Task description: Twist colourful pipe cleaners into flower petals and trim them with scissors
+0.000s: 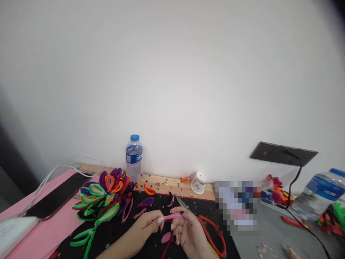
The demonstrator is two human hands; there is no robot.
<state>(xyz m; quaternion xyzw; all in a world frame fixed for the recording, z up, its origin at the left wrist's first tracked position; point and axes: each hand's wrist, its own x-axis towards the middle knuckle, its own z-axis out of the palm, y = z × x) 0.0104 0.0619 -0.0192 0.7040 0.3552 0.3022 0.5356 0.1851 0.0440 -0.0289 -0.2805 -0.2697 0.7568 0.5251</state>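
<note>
A short pink pipe cleaner (173, 216) stretches between my two hands above the black mat. My left hand (149, 225) pinches its left end between thumb and finger. The right end is gripped by the fingers of my right hand (190, 230), whose palm is turned up. Just below lie a coiled pink pipe-cleaner piece (166, 237) and a darker magenta stem (166, 249), near the right fingers. To the left is a multicoloured pipe-cleaner flower (109, 196) with a green stem (91, 241). Red-orange pipe cleaners (219, 235) curve beside my right wrist.
Behind the mat stand a water bottle (134, 160) and an upturned paper cup (198, 183), with small coloured pompoms around. A phone (58, 196) and a cabled white block (17, 230) lie on pink paper. Rightward are a black cable (293, 180) and another bottle (319, 194).
</note>
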